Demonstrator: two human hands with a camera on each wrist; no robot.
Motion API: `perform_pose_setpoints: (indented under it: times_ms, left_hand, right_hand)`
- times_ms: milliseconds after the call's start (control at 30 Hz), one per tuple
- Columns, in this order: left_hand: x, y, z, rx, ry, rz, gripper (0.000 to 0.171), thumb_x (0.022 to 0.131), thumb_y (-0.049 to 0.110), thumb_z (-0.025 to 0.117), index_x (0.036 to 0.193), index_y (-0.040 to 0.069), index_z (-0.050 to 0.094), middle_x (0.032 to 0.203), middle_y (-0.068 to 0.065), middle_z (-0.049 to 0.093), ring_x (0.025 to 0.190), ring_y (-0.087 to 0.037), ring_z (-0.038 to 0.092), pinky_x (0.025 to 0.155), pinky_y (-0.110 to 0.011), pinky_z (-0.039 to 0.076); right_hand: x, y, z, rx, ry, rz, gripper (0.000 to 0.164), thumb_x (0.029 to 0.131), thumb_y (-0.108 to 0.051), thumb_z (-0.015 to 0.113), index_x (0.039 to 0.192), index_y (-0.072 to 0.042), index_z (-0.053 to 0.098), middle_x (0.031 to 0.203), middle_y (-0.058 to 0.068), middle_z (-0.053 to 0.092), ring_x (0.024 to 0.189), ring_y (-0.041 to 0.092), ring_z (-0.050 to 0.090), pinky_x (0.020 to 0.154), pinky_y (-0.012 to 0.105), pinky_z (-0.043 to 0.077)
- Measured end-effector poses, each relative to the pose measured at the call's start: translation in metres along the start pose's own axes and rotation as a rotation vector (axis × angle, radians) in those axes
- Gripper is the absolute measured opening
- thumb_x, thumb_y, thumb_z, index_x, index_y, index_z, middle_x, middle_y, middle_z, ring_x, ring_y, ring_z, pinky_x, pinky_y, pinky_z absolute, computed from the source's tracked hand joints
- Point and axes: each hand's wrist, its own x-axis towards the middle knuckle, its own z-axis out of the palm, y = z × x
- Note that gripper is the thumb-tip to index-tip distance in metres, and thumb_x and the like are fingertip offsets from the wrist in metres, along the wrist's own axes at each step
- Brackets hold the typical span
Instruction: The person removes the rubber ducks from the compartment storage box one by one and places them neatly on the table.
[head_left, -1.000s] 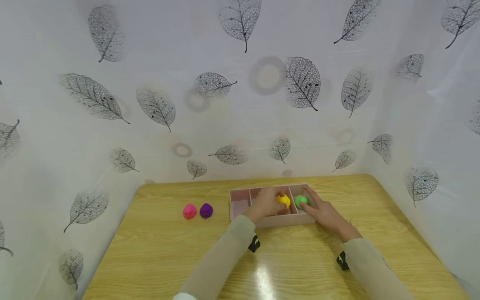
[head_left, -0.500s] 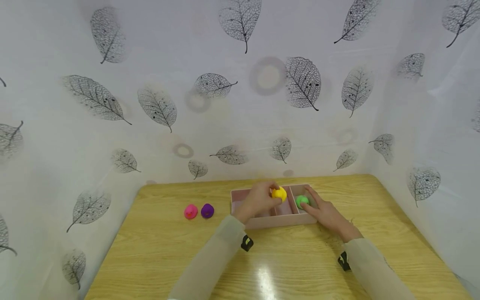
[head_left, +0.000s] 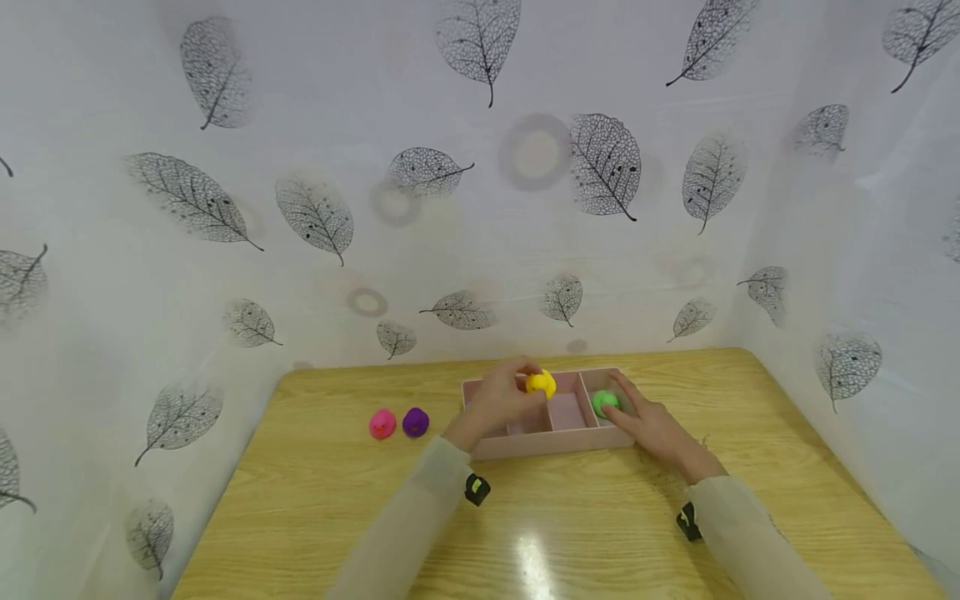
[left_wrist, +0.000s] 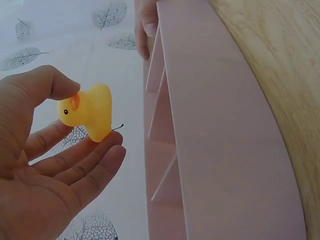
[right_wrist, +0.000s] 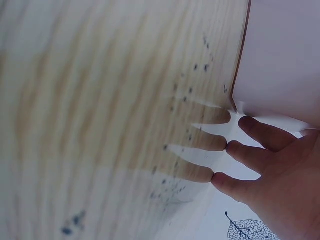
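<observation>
My left hand pinches a yellow rubber duck between thumb and fingers, raised above the middle of a pale pink divided box. In the left wrist view the duck's orange beak faces the thumb. At the box's right end rests my right hand, its thumb by a green rubber duck in the rightmost compartment. Whether the thumb touches that duck cannot be told. In the right wrist view, spread, fairly straight fingers reach down to the tabletop beside the box's wall.
Left of the box, a pink rubber duck and a purple rubber duck stand side by side on the wood-grain table. A white curtain with leaf prints encloses the table's back and sides.
The left hand has lifted the yellow duck out of a compartment near the box's right side and carried it leftward. My right hand and the green duck stay in place.
</observation>
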Motion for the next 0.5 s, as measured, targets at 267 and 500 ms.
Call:
perform_pose_setpoints:
  times_ms: [267,500]
  left_hand:
    - [-0.008,-0.010,-0.012,0.009,0.038,0.051,0.030,0.091,0.017,0.077,0.118,0.006,0.070,0.124,-0.015,0.073,0.100,-0.029,0.073,0.079,-0.029,0.064]
    - [-0.014,-0.017,-0.022,0.035,0.069,0.068,0.028,0.090,0.016,0.076,0.117,0.007,0.072,0.121,-0.013,0.074,0.094,-0.024,0.073,0.078,-0.027,0.064]
  right_hand:
    - [-0.002,0.000,0.000,0.024,0.000,-0.013,0.084,0.106,-0.063,0.046,0.171,-0.026,0.007,0.153,0.043,0.044,0.136,0.062,0.049,0.108,0.076,0.042]
    - [-0.003,0.000,0.000,0.024,0.006,-0.032,0.084,0.107,-0.062,0.045,0.171,-0.024,0.007,0.156,0.041,0.042,0.137,0.062,0.048,0.109,0.077,0.040]
